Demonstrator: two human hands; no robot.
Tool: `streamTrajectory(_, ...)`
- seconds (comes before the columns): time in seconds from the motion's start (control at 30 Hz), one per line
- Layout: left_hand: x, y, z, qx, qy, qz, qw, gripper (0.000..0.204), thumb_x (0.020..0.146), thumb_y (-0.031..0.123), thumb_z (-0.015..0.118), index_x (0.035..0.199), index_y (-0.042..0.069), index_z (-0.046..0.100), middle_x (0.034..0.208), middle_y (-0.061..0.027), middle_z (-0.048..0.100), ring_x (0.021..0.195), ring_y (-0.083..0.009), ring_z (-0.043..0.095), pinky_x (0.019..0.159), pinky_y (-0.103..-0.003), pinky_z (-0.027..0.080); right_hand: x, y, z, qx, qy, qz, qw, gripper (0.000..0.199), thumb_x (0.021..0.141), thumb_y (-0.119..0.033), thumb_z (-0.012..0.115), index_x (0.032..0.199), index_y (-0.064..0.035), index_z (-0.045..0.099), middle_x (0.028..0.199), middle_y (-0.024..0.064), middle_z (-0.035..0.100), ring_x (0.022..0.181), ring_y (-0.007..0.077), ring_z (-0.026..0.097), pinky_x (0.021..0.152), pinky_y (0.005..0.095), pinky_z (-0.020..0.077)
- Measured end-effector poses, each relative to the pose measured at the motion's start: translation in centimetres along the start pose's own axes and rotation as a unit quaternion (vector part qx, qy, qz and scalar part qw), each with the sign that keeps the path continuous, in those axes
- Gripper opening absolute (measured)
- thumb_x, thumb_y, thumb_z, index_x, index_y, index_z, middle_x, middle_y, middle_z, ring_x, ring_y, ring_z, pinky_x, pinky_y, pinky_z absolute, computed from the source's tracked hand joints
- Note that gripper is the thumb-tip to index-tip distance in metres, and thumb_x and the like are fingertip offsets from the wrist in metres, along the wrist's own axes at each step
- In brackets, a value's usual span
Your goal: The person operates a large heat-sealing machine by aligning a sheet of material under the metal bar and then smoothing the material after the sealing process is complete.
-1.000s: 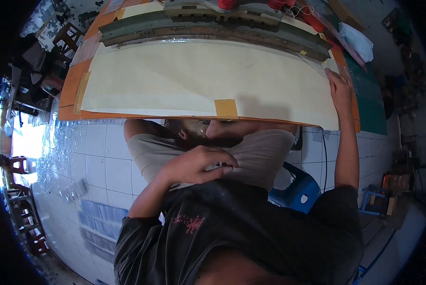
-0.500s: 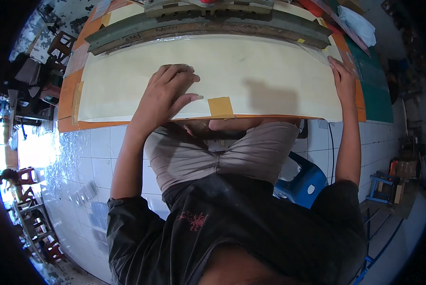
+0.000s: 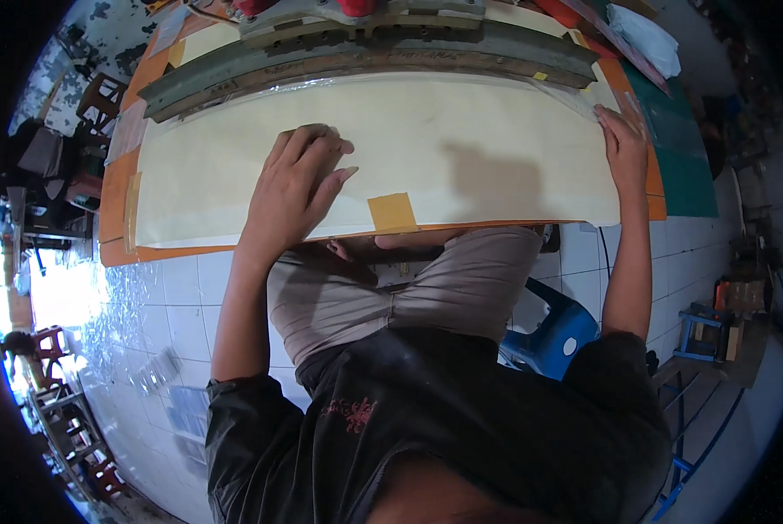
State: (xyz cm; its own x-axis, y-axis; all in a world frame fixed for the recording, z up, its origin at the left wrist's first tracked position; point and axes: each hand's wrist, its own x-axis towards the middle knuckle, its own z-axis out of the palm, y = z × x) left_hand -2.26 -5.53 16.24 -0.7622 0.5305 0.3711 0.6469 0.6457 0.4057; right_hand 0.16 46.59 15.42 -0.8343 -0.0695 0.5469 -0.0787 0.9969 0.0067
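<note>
My left hand (image 3: 297, 182) hovers over or rests on the left-middle of a cream sheet (image 3: 409, 131); whether it touches, I cannot tell. Its fingers bend loosely, the thumb stands apart, and nothing shows in it. At the sheet's right edge my right hand (image 3: 625, 147) is closed, fingertips pinching the corner of a thin clear plastic film (image 3: 570, 102). The film runs out from beneath a long, worn green metal bar (image 3: 365, 54), which lies across the far side of the sheet. A square of yellow tape (image 3: 392, 213) sits on the sheet's near edge.
An orange tabletop (image 3: 119, 251) shows around the sheet, with a green surface (image 3: 684, 166) to its right. A white plastic bag (image 3: 643, 39) lies at the far right. Below the table stands a blue plastic stool (image 3: 553, 332). Clear plastic wrap (image 3: 125, 323) lies on the tiled floor at left.
The view has shifted slightly, so the bar and sheet sit a little further left. Both hands keep nearly the same places on the sheet; my right hand still pinches the film's corner.
</note>
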Motion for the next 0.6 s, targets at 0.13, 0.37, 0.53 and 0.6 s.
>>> streamTrajectory(0.13, 0.3, 0.2, -0.2, -0.003, -0.039, 0.009, 0.999, 0.040, 0.094, 0.028, 0.063, 0.127, 0.005, 0.061, 0.137, -0.0138, 0.056, 0.128, -0.0358, 0.049, 0.107, -0.047, 0.042, 0.3, 0.1, 0.1, -0.093, 0.073, -0.050, 0.992, 0.023, 0.097, -0.013, 0.062, 0.117, -0.0091, 0.073, 0.114, 0.0130, 0.073, 0.111, 0.0307, 0.067, 0.101, 0.0415, 0.0462)
streamTrajectory(0.37, 2.5, 1.1, 0.7, 0.035, -0.158, 0.124, 0.979, 0.057, 0.102, 0.041, 0.049, 0.150, 0.012, 0.044, 0.157, -0.0136, 0.041, 0.149, -0.0340, 0.031, 0.125, -0.051, 0.018, 1.5, 1.7, 1.1, -0.029, 0.022, 0.044, 0.998, 0.021, 0.098, -0.018, 0.062, 0.113, -0.0101, 0.074, 0.106, 0.0147, 0.073, 0.098, 0.0336, 0.068, 0.095, 0.0437, 0.0476)
streamTrajectory(0.53, 6.4, 2.7, 4.4, 0.010, -0.218, 0.222, 0.950, 0.058, 0.105, 0.046, 0.041, 0.154, 0.013, 0.038, 0.161, -0.0131, 0.034, 0.152, -0.0323, 0.026, 0.126, -0.053, 0.013, 3.4, 3.0, 2.0, -0.066, 0.041, 0.019, 0.997, 0.018, 0.096, -0.018, 0.062, 0.106, -0.0096, 0.075, 0.100, 0.0139, 0.074, 0.096, 0.0349, 0.068, 0.092, 0.0460, 0.0482)
streamTrajectory(0.6, 8.3, 4.0, 6.8, -0.019, -0.205, 0.248, 0.947, 0.059, 0.105, 0.046, 0.041, 0.154, 0.012, 0.038, 0.160, -0.0138, 0.035, 0.151, -0.0323, 0.027, 0.125, -0.054, 0.014, 4.2, 3.3, 2.5, -0.069, 0.049, 0.004, 0.996, 0.017, 0.096, -0.019, 0.063, 0.105, -0.0111, 0.075, 0.101, 0.0131, 0.074, 0.097, 0.0340, 0.068, 0.092, 0.0468, 0.0476)
